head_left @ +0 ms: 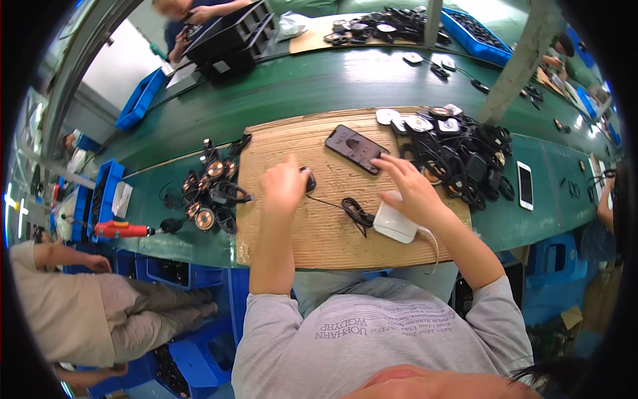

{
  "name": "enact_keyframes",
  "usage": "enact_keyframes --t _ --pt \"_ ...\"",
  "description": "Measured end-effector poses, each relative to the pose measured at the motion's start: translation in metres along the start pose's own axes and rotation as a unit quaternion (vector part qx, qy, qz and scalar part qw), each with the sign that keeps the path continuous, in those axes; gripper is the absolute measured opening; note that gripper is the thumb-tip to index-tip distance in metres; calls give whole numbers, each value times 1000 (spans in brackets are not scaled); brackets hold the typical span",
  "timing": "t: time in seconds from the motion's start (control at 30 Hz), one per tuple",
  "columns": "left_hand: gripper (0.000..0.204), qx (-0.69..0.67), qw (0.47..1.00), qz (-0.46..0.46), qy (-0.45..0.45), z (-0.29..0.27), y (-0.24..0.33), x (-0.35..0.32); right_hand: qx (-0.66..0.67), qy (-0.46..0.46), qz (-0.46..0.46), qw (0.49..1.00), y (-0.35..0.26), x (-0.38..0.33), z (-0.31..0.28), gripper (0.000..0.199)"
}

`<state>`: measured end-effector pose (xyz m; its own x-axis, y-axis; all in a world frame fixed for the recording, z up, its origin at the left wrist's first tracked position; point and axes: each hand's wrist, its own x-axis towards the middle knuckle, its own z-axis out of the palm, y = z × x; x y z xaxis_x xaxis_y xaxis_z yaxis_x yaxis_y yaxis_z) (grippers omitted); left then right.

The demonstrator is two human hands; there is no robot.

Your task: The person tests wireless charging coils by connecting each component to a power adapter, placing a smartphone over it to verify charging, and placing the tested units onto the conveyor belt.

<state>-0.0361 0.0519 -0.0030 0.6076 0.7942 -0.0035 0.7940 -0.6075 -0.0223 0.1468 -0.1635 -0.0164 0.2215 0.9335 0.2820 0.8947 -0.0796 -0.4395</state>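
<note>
My left hand (283,183) is over the left part of a cardboard sheet (266,233), its fingers bent and slightly blurred. Against its thumb side is a small rounded black piece (308,179); it seems gripped there. A thin black cable runs from this piece to a coiled bundle (357,214) on the cardboard. My right hand (413,191) has its fingers spread, the fingertips at the lower right corner of a dark phone (357,149) with a lit screen. Below its palm and thumb rests a white square box (393,225) with a white cord.
Heaps of black cables with round pieces lie left (211,186) and right (465,153) of the cardboard. A white-framed phone (525,186) is farther right. A red power screwdriver (123,230) lies at the left edge. Black crates (229,43) stand at the back; other people work nearby.
</note>
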Motion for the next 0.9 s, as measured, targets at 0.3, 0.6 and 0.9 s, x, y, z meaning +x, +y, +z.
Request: enact_keyframes --t 0.3,0.6,0.9 --pt "49 -52 963 190 185 66 64 13 -3 39 19 999 37 53 48 64" --pt "35 -722 681 122 30 50 39 41 191 159 111 962 38 50 43 45" --pt "46 -894 313 110 -300 53 49 29 143 215 -102 961 22 45 50 53"
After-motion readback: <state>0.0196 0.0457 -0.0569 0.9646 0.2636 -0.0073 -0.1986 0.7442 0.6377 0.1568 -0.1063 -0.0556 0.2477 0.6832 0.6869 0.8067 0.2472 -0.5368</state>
